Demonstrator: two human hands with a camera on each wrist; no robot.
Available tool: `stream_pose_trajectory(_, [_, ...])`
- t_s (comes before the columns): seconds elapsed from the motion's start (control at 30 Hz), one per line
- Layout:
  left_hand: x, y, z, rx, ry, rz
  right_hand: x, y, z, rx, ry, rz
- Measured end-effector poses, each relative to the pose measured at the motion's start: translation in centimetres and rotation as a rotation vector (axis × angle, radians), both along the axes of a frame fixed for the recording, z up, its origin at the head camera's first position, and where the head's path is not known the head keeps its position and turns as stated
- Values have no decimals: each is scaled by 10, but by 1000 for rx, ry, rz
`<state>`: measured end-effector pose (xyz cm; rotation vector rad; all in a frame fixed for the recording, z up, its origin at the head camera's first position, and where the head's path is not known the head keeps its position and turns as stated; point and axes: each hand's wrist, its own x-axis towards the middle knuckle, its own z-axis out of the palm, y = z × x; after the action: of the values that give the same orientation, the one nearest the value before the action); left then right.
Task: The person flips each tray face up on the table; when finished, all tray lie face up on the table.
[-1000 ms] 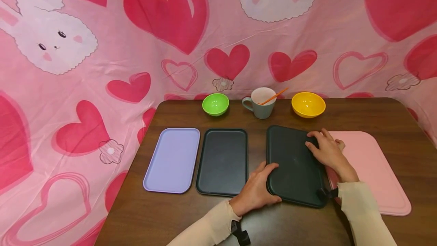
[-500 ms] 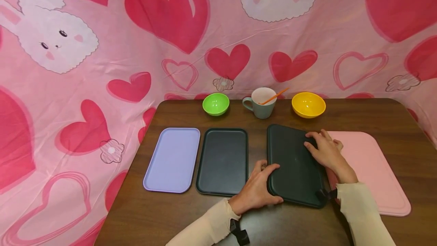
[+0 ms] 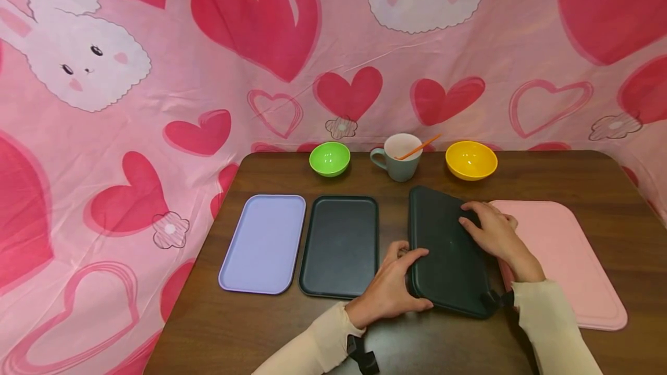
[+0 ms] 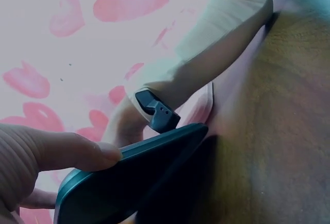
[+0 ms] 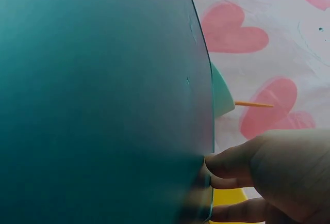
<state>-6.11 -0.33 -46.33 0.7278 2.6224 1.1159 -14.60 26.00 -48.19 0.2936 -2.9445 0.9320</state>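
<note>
In the head view, a dark green tray [image 3: 443,259] is tilted over the table right of centre, its flat face showing. My left hand [image 3: 388,288] holds its left edge, the thumb near the front corner. My right hand [image 3: 495,233] grips its far right edge, with the thumb and index finger over the rim. In the left wrist view the thumb lies along the rim of the tray [image 4: 139,154], which casts a dark shadow on the wood. The right wrist view shows the flat face of the tray [image 5: 113,95] from close up, fingertips at its edge.
A second dark tray [image 3: 341,247] and a lilac tray [image 3: 264,242] lie to the left. A pink board [image 3: 568,265] lies at the right, partly behind the right arm. Along the back stand a green bowl [image 3: 329,160], a mug [image 3: 398,164] with an orange stick, and a yellow bowl [image 3: 471,161].
The held tray has tilted more, its right edge shifting left and its far left corner showing slightly higher. The right hand has moved a little left with it; the left hand has barely moved.
</note>
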Motion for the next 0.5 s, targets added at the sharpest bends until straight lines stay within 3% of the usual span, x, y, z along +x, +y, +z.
stream_pose_trajectory(0.5, [8, -5, 16, 11, 120, -52, 6, -11, 12, -9, 17, 82])
